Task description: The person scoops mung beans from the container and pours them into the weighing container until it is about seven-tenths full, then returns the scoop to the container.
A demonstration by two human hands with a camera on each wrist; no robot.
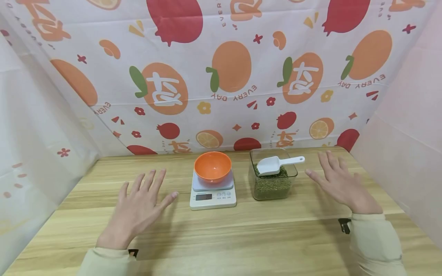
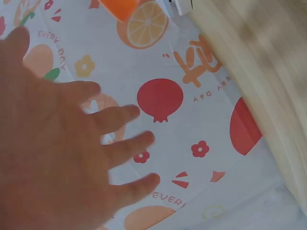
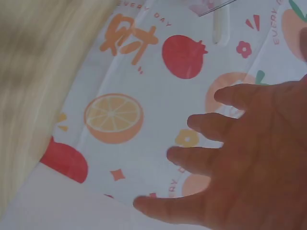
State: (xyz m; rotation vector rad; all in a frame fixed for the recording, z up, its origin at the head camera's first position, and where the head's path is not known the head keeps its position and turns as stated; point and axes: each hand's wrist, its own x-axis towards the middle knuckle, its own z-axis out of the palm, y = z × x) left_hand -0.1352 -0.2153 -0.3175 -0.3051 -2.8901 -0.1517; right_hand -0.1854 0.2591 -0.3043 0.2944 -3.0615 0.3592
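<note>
An orange bowl [image 1: 213, 166] sits on a white kitchen scale [image 1: 213, 202] with a small display, in the head view. To its right stands a clear square container [image 1: 272, 188] of green beans [image 1: 271, 186], and a white scoop [image 1: 271, 165] lies across its top, handle to the right. My left hand [image 1: 138, 211], fingers spread and holding nothing, is left of the scale. My right hand [image 1: 340, 184] is right of the container, its fingers also spread. Both wrist views show bare, outstretched fingers; in the left one, part of the orange bowl [image 2: 121, 7] shows at the top edge.
A wood-grain table [image 1: 241, 241] carries everything. Behind it hangs a white fruit-print cloth [image 1: 231, 111], and pale cloth closes off the left [image 1: 41, 126] and right [image 1: 404, 134] sides.
</note>
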